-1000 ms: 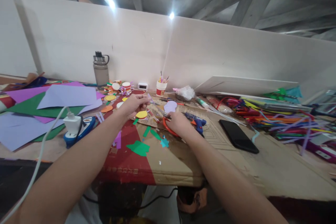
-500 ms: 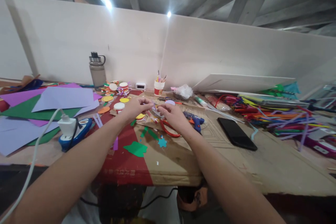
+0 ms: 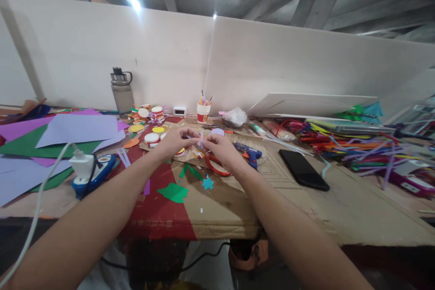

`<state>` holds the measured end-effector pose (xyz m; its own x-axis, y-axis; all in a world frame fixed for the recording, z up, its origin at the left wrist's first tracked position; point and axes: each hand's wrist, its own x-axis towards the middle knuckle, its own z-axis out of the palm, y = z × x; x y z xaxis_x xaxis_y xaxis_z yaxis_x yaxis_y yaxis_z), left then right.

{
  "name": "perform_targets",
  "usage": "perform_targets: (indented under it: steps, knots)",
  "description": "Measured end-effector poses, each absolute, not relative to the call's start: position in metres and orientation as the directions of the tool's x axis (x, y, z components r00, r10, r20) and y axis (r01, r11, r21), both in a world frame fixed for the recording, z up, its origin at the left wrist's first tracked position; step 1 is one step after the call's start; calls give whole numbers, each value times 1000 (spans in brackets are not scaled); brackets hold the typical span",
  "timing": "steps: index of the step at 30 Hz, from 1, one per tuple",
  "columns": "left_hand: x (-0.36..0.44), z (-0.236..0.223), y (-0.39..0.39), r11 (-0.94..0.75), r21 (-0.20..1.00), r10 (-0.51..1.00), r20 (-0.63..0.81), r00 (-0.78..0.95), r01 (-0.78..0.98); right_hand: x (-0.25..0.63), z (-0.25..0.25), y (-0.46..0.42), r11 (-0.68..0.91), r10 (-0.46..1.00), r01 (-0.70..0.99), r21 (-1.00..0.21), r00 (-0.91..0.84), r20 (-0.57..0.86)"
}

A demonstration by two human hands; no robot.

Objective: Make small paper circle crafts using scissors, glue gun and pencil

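My left hand [image 3: 178, 142] and my right hand [image 3: 220, 147] meet above the middle of the cardboard, fingertips pinched close together. Between them shows a small light purple paper strip [image 3: 201, 137], one end pointing up; both hands seem to grip it. Red-handled scissors [image 3: 217, 168] lie just under my right hand, and a blue glue gun [image 3: 252, 156] rests to its right. Left of my left hand stands a small white-topped paper cup [image 3: 151, 139]. Nearer to me lie a green paper scrap [image 3: 173, 193] and a blue paper star [image 3: 207, 183].
Purple and green paper sheets [image 3: 78, 130] cover the left side, beside a blue power strip [image 3: 89, 181] with a white charger. A black phone [image 3: 303, 170] and a pile of coloured strips [image 3: 353, 149] lie right. A water bottle [image 3: 122, 93] and pencil cup [image 3: 204, 113] stand behind.
The purple strip now stands upright between my fingertips, where before it hardly showed. My hands stay close together in nearly the same place; the view has shifted slightly.
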<state>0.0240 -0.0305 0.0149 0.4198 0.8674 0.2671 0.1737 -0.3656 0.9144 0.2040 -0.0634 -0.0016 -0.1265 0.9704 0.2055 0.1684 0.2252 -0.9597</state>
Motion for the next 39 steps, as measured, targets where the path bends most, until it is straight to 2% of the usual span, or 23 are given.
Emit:
perform_targets:
  steps: [9, 18, 24, 34, 39]
  knots:
    - [30, 19, -36, -414, 893, 858, 317, 405, 179, 201, -3, -63, 268, 962, 181, -946, -106, 252]
    - [25, 14, -29, -324, 924, 892, 229, 389, 201, 198, 5, -69, 233, 972, 202, -951, -89, 219]
    - [23, 11, -25, -363, 902, 883, 253, 394, 234, 200, -1, -64, 248, 969, 160, -955, -65, 240]
    - [24, 8, -25, -385, 888, 871, 259, 417, 252, 199, 7, -76, 226, 973, 367, -902, -122, 194]
    - [23, 8, -23, -385, 892, 854, 246, 458, 238, 196, 10, -77, 205, 978, 367, -907, -119, 173]
